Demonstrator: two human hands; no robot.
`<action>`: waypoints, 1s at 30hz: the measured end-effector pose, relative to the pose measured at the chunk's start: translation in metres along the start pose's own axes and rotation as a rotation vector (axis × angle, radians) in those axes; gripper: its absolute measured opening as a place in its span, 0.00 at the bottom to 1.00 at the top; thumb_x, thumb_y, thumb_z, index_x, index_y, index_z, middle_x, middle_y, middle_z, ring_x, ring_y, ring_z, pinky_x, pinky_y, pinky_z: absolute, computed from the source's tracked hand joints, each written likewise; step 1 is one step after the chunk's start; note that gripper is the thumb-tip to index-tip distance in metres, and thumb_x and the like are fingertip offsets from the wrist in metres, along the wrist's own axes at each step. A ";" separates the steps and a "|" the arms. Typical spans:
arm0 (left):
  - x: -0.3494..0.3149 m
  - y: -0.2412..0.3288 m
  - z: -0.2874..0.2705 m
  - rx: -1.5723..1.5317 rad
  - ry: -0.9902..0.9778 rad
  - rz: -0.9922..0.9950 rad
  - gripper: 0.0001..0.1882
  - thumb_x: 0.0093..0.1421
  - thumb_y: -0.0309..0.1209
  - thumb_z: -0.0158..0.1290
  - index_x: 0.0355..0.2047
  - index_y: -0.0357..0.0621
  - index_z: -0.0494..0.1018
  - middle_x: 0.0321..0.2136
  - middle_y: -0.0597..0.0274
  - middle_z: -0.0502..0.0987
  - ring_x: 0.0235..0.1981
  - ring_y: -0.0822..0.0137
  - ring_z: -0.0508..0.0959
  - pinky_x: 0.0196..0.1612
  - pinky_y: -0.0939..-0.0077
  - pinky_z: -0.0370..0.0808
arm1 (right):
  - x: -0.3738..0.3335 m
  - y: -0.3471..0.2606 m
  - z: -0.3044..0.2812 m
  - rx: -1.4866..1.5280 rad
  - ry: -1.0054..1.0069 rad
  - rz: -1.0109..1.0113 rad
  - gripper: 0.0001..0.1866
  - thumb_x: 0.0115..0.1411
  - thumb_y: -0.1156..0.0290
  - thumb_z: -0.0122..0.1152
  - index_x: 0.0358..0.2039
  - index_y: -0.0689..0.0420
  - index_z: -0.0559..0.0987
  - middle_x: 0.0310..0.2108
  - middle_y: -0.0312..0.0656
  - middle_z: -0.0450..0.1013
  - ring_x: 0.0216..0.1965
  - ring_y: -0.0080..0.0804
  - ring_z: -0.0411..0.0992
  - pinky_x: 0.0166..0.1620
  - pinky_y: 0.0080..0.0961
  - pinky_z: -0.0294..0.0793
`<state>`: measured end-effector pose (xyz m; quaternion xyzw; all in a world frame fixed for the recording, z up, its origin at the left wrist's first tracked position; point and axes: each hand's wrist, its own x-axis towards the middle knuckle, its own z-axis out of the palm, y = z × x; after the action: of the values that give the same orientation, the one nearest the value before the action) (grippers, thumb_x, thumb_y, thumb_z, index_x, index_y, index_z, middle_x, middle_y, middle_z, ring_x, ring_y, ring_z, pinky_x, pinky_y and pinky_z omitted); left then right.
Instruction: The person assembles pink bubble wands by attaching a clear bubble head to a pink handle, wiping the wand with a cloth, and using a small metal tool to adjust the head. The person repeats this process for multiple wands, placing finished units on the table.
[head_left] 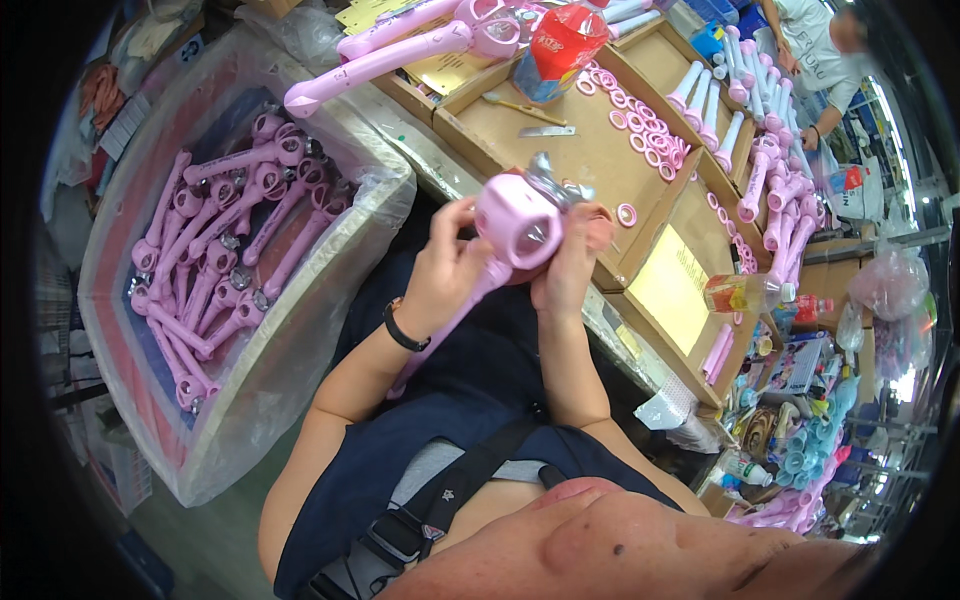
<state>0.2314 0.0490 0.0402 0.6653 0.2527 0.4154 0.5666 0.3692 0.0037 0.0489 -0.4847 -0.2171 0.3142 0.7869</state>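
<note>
My left hand [452, 262] is closed around the neck of a pink plastic wand [503, 205], just below its bulky round head. The head has an oval opening, and a shiny silver part [545, 182] sits at its top. My right hand [568, 268] grips the other side of the head, with its fingertips against the silver part; these fingers are slightly blurred. The wand's handle slants down past my left wrist, which wears a dark band, and is partly hidden by my forearm.
On the left stands a plastic-lined bin [240, 390] heaped with similar pink wands. Ahead, a cardboard tray [480, 140] holds pink rings [645, 130], a metal blade [547, 131] and a brush [515, 107]. A red-labelled bottle [560, 50] stands there. A co-worker [815, 50] is at far right.
</note>
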 end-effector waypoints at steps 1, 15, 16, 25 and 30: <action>-0.002 -0.001 -0.001 0.262 -0.026 0.127 0.41 0.60 0.49 0.50 0.60 0.32 0.47 0.50 0.39 0.67 0.49 0.51 0.74 0.49 0.68 0.71 | 0.000 0.004 0.000 -0.144 -0.013 -0.033 0.28 0.67 0.50 0.41 0.55 0.63 0.62 0.54 0.44 0.64 0.56 0.32 0.61 0.58 0.29 0.60; 0.027 -0.001 -0.026 -0.390 0.084 -0.103 0.32 0.63 0.49 0.47 0.57 0.38 0.54 0.46 0.58 0.68 0.44 0.72 0.71 0.46 0.78 0.71 | -0.049 0.012 -0.001 -0.213 -0.505 0.202 0.26 0.67 0.67 0.46 0.60 0.65 0.55 0.39 0.38 0.65 0.37 0.22 0.64 0.43 0.17 0.65; 0.027 0.000 -0.032 -0.443 0.065 -0.178 0.31 0.63 0.48 0.48 0.57 0.40 0.54 0.42 0.58 0.70 0.39 0.72 0.73 0.39 0.79 0.73 | -0.040 0.003 -0.007 -0.162 -0.422 0.038 0.21 0.66 0.68 0.47 0.56 0.64 0.60 0.39 0.39 0.66 0.37 0.23 0.65 0.43 0.18 0.66; 0.000 -0.017 -0.046 -0.879 -0.156 -0.334 0.38 0.61 0.61 0.37 0.55 0.38 0.63 0.37 0.54 0.75 0.29 0.70 0.77 0.30 0.78 0.75 | 0.065 -0.062 -0.064 -1.379 -0.054 -0.624 0.25 0.57 0.64 0.61 0.50 0.63 0.67 0.55 0.55 0.60 0.57 0.48 0.61 0.57 0.37 0.62; -0.063 -0.024 -0.041 -0.776 -0.475 -0.445 0.44 0.54 0.37 0.59 0.63 0.43 0.45 0.34 0.50 0.74 0.26 0.66 0.77 0.31 0.74 0.75 | 0.007 -0.070 -0.121 -1.174 0.075 -0.567 0.13 0.56 0.74 0.60 0.41 0.64 0.75 0.40 0.50 0.73 0.44 0.40 0.71 0.48 0.28 0.69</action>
<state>0.1674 0.0260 0.0007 0.4119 0.0795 0.1851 0.8887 0.4719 -0.0903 0.0595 -0.7684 -0.4446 -0.0935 0.4508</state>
